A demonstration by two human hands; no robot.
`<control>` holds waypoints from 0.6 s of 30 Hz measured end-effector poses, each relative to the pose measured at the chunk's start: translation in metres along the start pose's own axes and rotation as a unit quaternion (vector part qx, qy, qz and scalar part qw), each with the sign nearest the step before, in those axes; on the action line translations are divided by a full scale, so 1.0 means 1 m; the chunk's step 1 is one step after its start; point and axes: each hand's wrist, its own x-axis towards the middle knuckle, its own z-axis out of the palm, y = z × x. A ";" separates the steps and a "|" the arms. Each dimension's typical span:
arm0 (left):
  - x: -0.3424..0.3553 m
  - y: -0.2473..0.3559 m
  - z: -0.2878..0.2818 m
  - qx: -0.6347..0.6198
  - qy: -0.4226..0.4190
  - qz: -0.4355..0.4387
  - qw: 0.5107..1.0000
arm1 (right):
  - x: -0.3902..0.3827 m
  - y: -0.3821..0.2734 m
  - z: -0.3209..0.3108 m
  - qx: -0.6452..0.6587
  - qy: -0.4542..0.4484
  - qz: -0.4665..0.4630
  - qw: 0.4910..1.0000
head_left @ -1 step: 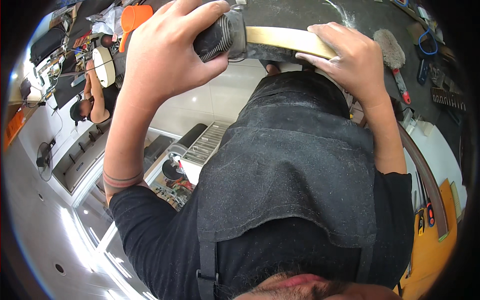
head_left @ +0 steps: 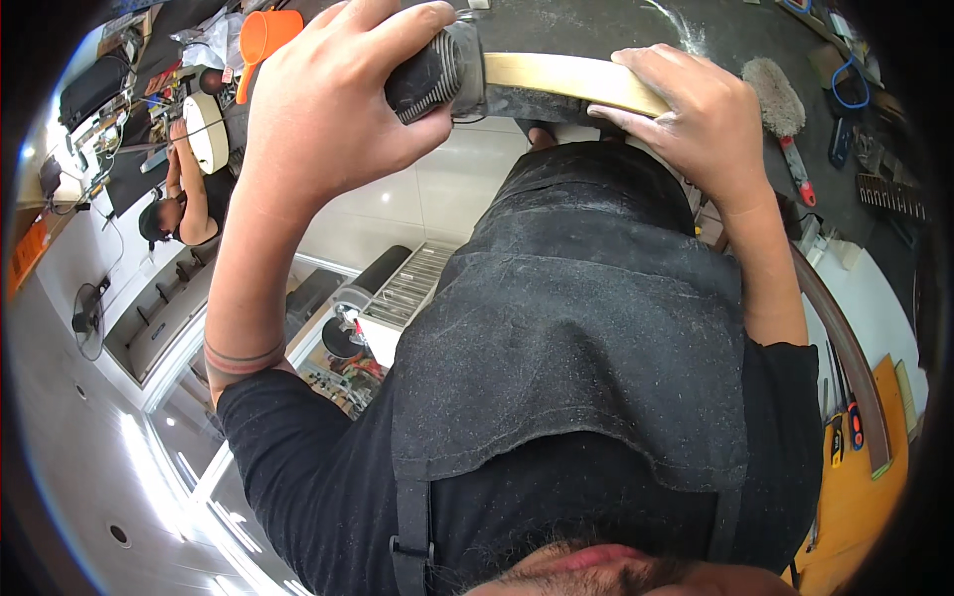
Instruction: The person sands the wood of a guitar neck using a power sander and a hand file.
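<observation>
A black tool with a ribbed body and a smoky see-through end piece (head_left: 471, 74) is gripped in my left hand (head_left: 333, 94), near the bench's front edge. Its exact kind I cannot make out. The see-through end meets the left end of a pale, slightly curved wooden strip (head_left: 556, 77). My right hand (head_left: 701, 114) is closed on the strip's right end, thumb below and fingers above. Pale dust coats these fingertips. Under the strip shows a dark, rough-looking edge (head_left: 537, 104). Whatever lies beneath my left palm is hidden.
On the dark bench (head_left: 586, 25), a fluffy brush with a red-tipped handle (head_left: 775, 109) lies right of my right hand. An orange scoop (head_left: 266, 38) is at the left. A fretted neck (head_left: 891, 197) lies far right. Another person (head_left: 189, 204) works at the left with a round, pale-faced object (head_left: 206, 134).
The tool's see-through end has shifted very slightly left along the wooden strip. My right hand keeps its hold in the same place.
</observation>
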 end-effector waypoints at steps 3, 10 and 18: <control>0.002 -0.002 0.003 -0.035 0.009 0.009 0.999 | 0.000 -0.001 0.000 0.005 -0.003 0.005 1.000; 0.004 -0.006 0.001 -0.047 0.005 0.018 0.999 | -0.002 -0.001 -0.001 -0.011 -0.011 0.011 1.000; 0.006 -0.006 0.004 -0.045 0.015 0.028 0.998 | -0.001 0.000 0.002 -0.007 -0.007 0.008 1.000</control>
